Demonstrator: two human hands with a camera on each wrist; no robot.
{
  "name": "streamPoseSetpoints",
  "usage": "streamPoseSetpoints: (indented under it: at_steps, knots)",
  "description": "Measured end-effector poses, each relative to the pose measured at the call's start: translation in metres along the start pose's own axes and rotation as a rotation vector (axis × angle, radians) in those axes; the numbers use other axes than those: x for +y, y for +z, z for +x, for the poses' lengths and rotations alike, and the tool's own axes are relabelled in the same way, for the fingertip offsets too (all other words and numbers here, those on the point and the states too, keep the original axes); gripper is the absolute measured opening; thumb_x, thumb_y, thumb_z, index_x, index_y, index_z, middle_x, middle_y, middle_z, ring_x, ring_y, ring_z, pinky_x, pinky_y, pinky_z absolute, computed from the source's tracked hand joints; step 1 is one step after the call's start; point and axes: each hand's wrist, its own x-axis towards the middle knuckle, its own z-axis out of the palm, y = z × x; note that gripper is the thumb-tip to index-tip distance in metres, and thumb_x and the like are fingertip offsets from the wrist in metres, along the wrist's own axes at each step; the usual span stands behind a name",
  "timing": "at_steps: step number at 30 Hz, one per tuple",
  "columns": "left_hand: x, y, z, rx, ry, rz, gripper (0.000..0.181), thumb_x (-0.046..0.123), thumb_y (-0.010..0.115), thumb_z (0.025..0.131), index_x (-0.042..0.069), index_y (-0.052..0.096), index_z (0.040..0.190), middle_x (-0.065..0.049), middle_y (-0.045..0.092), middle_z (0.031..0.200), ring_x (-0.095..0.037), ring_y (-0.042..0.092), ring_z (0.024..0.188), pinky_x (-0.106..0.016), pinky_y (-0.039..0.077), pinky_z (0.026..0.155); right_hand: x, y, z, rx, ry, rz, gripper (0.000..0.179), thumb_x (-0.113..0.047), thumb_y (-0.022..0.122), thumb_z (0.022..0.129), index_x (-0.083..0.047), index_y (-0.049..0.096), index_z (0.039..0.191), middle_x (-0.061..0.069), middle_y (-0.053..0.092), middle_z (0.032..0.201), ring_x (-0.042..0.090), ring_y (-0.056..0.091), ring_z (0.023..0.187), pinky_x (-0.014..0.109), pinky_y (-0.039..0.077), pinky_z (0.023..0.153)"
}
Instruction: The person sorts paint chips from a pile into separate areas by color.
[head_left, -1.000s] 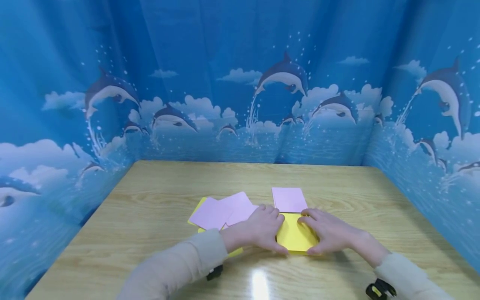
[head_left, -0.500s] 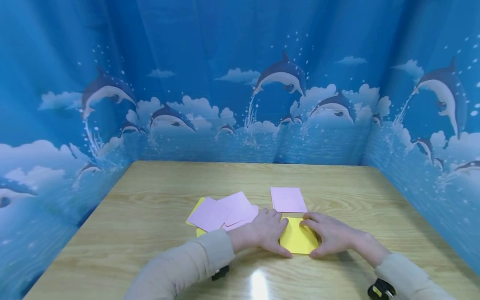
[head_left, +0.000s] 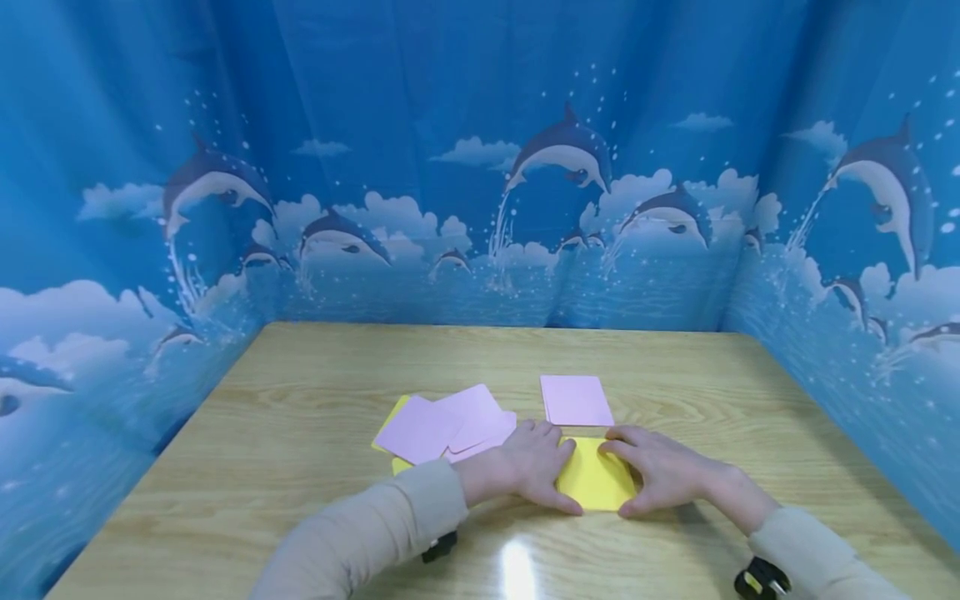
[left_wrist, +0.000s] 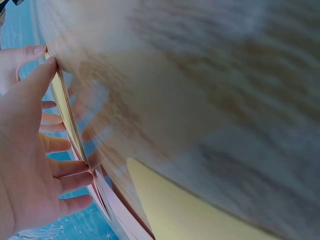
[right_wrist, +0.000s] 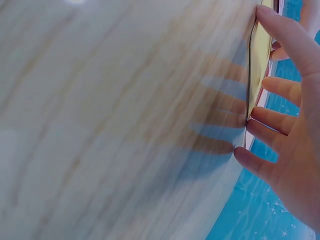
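Observation:
A stack of thin yellow square cards (head_left: 595, 475) lies on the table between both hands. My left hand (head_left: 528, 467) holds its left side, thumb at the near corner and fingers along the edge. On the opposite side, my right hand (head_left: 663, 468) holds it the same way, its index finger bent over the top. In the left wrist view the yellow cards (left_wrist: 61, 95) appear edge-on as a thin layer, fingertips against the side. The right wrist view shows the yellow cards (right_wrist: 259, 55) with the right thumb and fingertips at their edge.
Just beyond the yellow stack lies a neat pink square stack (head_left: 576, 400). Left of it, overlapping pink cards (head_left: 420, 429) are spread over yellow ones (head_left: 401, 465), partly covered by the left forearm. A wooden table (head_left: 315, 367) ends at a blue dolphin curtain (head_left: 420, 275).
Over the last second both hands have shifted slightly right and nearer with the yellow stack, widening the gap to the pink stack. In the last half second they have barely moved.

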Motion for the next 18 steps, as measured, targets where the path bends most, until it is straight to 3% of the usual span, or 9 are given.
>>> streamPoseSetpoints:
  at_steps: [9,12,18]
  knots:
    - [-0.007,0.001,-0.008,0.03,0.018,-0.004,0.094,0.084,0.037,0.072,0.015,0.043,0.135,-0.002,0.051,0.121,-0.014,0.045,0.11,-0.03,0.038,0.088,-0.002,-0.002,0.003,0.017,0.022,0.0,0.076,-0.06,0.063,0.076,-0.004,0.051,0.126,0.017,0.046,0.128,0.035,0.047,0.115,0.052,0.041,0.092]
    - [-0.015,0.001,-0.015,0.045,0.006,-0.033,0.095,0.083,0.038,0.072,0.014,0.041,0.137,-0.002,0.049,0.127,-0.016,0.045,0.114,-0.032,0.037,0.091,-0.004,-0.004,0.007,0.061,0.004,-0.027,0.072,-0.058,0.06,0.081,-0.003,0.051,0.126,0.017,0.048,0.127,0.034,0.048,0.114,0.051,0.041,0.092]
    - [-0.037,0.0,-0.032,0.113,-0.036,0.003,0.093,0.08,0.04,0.075,0.01,0.041,0.136,-0.006,0.049,0.129,-0.021,0.045,0.116,-0.038,0.038,0.093,-0.01,-0.011,0.018,0.119,-0.007,-0.085,0.062,-0.048,0.06,0.085,-0.002,0.051,0.126,0.017,0.05,0.126,0.035,0.048,0.114,0.052,0.041,0.092]
